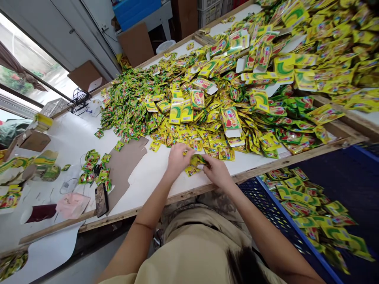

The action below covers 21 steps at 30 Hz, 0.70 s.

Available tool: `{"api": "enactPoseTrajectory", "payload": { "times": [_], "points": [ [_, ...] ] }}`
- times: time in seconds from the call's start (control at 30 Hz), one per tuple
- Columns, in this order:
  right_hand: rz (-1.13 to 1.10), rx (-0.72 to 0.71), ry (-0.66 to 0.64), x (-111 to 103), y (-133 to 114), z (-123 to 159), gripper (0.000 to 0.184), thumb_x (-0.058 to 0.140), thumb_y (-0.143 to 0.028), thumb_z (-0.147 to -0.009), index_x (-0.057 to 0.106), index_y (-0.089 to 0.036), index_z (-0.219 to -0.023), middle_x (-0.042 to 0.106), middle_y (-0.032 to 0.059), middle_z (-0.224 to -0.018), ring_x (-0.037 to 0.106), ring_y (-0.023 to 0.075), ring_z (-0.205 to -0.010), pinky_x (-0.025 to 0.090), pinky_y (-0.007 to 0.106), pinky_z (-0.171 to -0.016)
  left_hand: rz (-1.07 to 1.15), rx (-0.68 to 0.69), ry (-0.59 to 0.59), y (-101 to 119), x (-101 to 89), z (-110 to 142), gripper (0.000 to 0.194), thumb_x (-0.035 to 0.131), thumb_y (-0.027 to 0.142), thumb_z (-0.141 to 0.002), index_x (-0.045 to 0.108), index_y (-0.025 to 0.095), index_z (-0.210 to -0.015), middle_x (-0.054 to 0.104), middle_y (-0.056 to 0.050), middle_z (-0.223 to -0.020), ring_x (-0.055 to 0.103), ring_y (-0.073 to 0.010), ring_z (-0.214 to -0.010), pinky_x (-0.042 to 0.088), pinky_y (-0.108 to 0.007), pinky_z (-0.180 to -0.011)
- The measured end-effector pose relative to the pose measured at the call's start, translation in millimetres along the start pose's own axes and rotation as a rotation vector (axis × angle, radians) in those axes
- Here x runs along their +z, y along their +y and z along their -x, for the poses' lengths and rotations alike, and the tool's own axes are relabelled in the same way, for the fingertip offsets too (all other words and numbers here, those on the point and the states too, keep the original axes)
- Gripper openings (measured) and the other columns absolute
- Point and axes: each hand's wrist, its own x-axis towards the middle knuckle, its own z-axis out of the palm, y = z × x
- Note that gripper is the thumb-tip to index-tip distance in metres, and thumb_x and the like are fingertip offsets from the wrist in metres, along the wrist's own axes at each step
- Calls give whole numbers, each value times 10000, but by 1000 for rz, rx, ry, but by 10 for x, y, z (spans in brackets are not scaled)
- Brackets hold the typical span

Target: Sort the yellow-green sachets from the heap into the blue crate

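Between my two hands, close to the table's front edge, is a small yellow-green packet (197, 159). My left hand (179, 159) pinches its left side, and the fingers of my right hand (216, 169) close on its right side. Just below them another small packet (191, 170) lies on the white tabletop. Right beyond my hands spreads a large heap of small yellow and green packets (130, 94). Several small printed boxes (175, 110) rest on the heap, and one box with a white flap (231, 120) leans closer to me.
A blue crate (275, 209) with larger packets stands below the table at right. On the left lie a phone (102, 200), a pink cloth or paper (72, 205), a brown cardboard sheet (126, 161) and a small packet pile (91, 157). A wooden rim (189, 193) edges the table.
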Motion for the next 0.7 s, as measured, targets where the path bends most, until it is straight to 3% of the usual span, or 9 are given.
{"api": "enactPoseTrajectory", "payload": {
  "times": [0.13,0.27,0.3,0.37,0.43,0.5,0.57,0.63,0.7],
  "points": [
    [33,72,-42,-12,172,3,199,519,-212,-754,585,-200,-942,653,28,-756,542,179,-638,374,257,-580,-54,88,36,-12,-55,-468,162,598,305,-809,592,183,-917,623,-71,-953,583,-186,-884,459,-322,-812],
    [213,153,-128,-41,196,7,126,517,-250,-772,523,-194,-884,609,43,-713,512,180,-615,321,257,-550,-358,122,464,-162,-155,-996,434,633,278,-783,478,170,-1173,490,-146,-1246,418,-273,-1231,337,-408,-1027],
    [253,146,-152,-42,173,-2,114,510,-249,-777,511,-191,-875,611,60,-746,521,187,-638,326,263,-561,-406,90,504,-218,-189,-1136,499,658,265,-761,452,157,-1202,457,-167,-1285,381,-295,-1264,312,-424,-1045],
    [303,101,-163,-32,120,-25,76,492,-229,-782,491,-187,-846,607,101,-841,545,208,-728,354,280,-613,-432,32,421,-326,-264,-1381,584,697,225,-714,428,141,-1225,465,-180,-1278,406,-311,-1241,335,-422,-1021],
    [279,71,-145,-20,99,-36,52,478,-214,-777,475,-188,-822,589,112,-883,546,218,-788,375,294,-664,-417,4,311,-390,-347,-1511,544,690,203,-709,455,148,-1196,530,-152,-1202,485,-295,-1150,386,-399,-966],
    [176,106,-138,-31,140,-20,71,478,-228,-769,473,-191,-829,572,76,-819,534,208,-750,381,298,-662,-423,8,297,-392,-430,-1464,427,657,217,-736,508,165,-1133,574,-114,-1111,526,-275,-1068,412,-384,-931],
    [7,192,-125,-87,233,18,151,499,-281,-759,487,-196,-883,543,24,-730,512,195,-672,381,296,-626,-469,32,357,-349,-491,-1220,343,621,243,-765,551,180,-1095,569,-98,-1064,517,-271,-1052,409,-387,-934],
    [-233,255,-62,-179,342,58,255,531,-336,-738,497,-204,-953,550,4,-735,523,194,-683,403,298,-637,-525,75,353,-302,-493,-816,356,583,242,-789,569,192,-1140,539,-102,-1045,497,-275,-1057,402,-396,-937],
    [-481,283,54,-278,430,74,339,551,-353,-718,485,-216,-1021,584,11,-832,555,200,-773,432,305,-695,-565,121,192,-280,-404,-334,422,528,170,-799,565,239,-1214,517,-100,-1041,490,-269,-1057,406,-393,-924]
  ]
}}
